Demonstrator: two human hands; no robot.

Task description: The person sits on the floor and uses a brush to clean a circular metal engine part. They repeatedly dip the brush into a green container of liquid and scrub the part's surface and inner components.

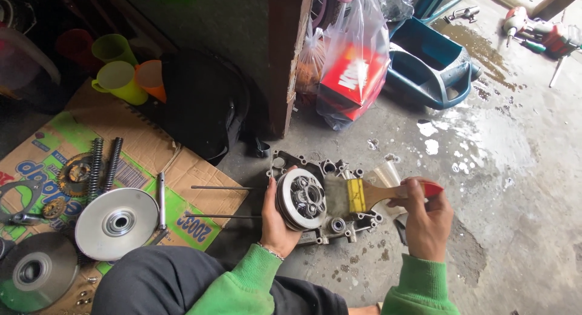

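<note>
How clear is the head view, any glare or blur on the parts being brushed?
Head view: even daylight, sharp on the clutch drum in the left hand; paintbrush in the right hand crisp; glare on the wet floor; upper-left corner dark; edges slightly bowed.

Two metal discs (116, 223) and springs (104, 163) lie on cardboard (200, 181); plastic cups (121, 69), a red box in a bag (353, 78) stand behind.
</note>
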